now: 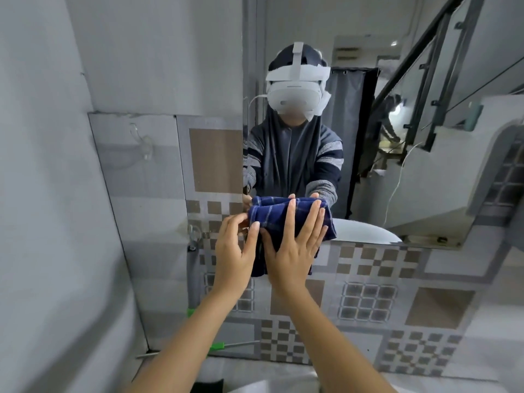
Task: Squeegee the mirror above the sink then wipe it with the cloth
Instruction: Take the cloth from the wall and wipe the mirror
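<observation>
A folded dark blue checked cloth [273,222] is pressed against the lower left corner of the mirror [368,137]. My right hand [295,242] lies flat on the cloth with its fingers spread and holds it to the glass. My left hand [235,248] pinches the cloth's left edge with thumb and fingertips. The mirror reflects a person with a white headset holding the same cloth. A squeegee with a green handle [217,346] and a metal shaft rests low against the tiled wall, left of my forearms.
Patterned grey and brown tiles [368,293] cover the wall below and left of the mirror. A clear plastic hook [144,146] hangs on the left wall. A small metal fitting [194,236] sticks out left of my left hand. The white sink rim [255,388] shows at the bottom.
</observation>
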Motion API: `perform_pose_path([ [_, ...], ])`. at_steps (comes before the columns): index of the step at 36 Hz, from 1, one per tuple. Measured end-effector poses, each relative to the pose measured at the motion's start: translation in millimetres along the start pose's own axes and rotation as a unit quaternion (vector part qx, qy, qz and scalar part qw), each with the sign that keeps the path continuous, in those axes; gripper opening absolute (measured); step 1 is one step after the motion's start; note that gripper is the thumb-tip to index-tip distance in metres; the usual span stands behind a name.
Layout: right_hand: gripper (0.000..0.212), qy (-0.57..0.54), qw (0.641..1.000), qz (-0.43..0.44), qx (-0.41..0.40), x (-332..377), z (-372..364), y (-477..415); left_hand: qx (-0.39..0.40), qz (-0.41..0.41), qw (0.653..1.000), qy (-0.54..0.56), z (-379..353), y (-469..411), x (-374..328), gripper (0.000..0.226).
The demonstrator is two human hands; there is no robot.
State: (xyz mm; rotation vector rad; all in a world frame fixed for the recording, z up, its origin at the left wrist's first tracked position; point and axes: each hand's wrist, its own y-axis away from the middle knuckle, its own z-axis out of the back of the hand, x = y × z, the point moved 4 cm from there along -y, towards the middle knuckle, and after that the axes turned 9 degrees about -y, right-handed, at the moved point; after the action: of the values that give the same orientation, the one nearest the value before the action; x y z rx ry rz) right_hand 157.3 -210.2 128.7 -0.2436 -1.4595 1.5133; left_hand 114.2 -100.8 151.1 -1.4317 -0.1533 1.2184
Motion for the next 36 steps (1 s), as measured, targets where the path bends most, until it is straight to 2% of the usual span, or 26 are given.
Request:
perform_pose_path([
  [7,0.070,0.000,0.999,0.003,0.032,0,1,6,-0.003,0.090,0.994,0.067,-3,-2,-1,0.012],
  [10,0.071,0.003,0.998,0.000,0.060,1,5,7,0.002,0.101,0.992,0.081,0,-6,-4,0.009],
  [18,0.077,-0.042,0.995,0.024,0.085,11,38,6,0.041,0.012,0.999,0.029,15,-19,-21,0.017],
  [21,0.076,-0.094,0.988,0.051,0.114,19,51,5,0.067,-0.026,0.997,0.015,25,-26,-34,0.017],
  [25,0.061,-0.197,0.961,0.062,0.184,36,70,-3,0.109,-0.094,0.989,-0.014,45,-34,-48,0.014],
  [30,0.048,-0.312,0.906,0.028,0.285,56,83,-11,0.201,-0.128,0.971,-0.012,69,-39,-53,0.015],
  [33,0.044,-0.349,0.877,0.009,0.332,65,85,-11,0.221,-0.132,0.966,-0.009,83,-39,-52,0.018],
  [36,0.040,-0.374,0.865,0.002,0.334,73,86,-7,0.219,-0.129,0.967,-0.010,97,-40,-51,0.021],
])
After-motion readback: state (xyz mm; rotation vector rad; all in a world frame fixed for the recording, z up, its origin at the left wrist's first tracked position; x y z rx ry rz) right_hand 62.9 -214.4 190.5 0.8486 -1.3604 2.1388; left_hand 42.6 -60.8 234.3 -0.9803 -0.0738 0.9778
